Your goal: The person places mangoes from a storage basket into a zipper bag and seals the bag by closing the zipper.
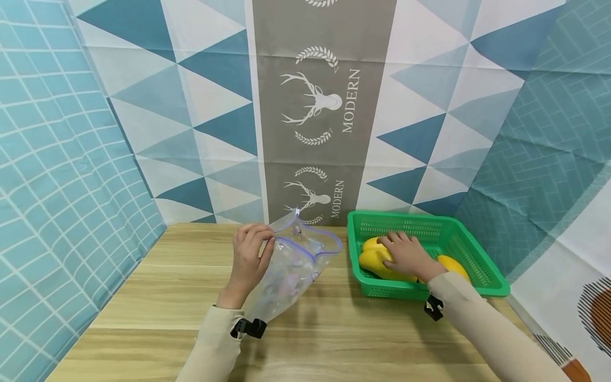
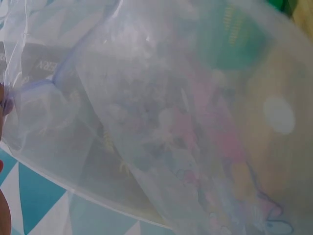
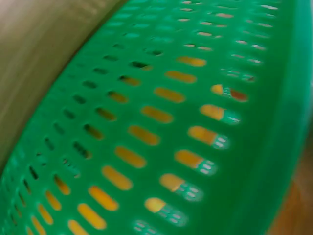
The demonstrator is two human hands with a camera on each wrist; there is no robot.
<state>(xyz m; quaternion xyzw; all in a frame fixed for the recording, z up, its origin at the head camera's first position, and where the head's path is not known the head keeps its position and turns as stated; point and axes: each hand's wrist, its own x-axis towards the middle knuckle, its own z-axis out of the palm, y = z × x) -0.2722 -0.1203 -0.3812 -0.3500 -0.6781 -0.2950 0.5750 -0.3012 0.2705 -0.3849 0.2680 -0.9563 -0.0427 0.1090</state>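
Note:
In the head view my left hand (image 1: 250,252) pinches the rim of a clear zip bag (image 1: 286,276) with a purple seal and a printed pattern. The bag's mouth gapes to the upper right, and its lower part hangs slanting over the table. Through the left wrist view the bag's clear film (image 2: 146,127) spreads wide, with pink and white prints. My right hand (image 1: 408,254) reaches into a green basket (image 1: 429,220), fingers spread over yellow mangoes (image 1: 382,263). Its thumb lies on the front mango, and the palm hides part of the fruit.
Another mango (image 1: 453,267) lies at the right inside the basket. The basket's slotted wall (image 3: 146,98) fills the right wrist view, yellow fruit showing through. A wood-grain table (image 1: 324,339) lies under everything. Behind it hangs a patterned cloth (image 1: 219,106), with tiled sheeting (image 1: 57,159) at left.

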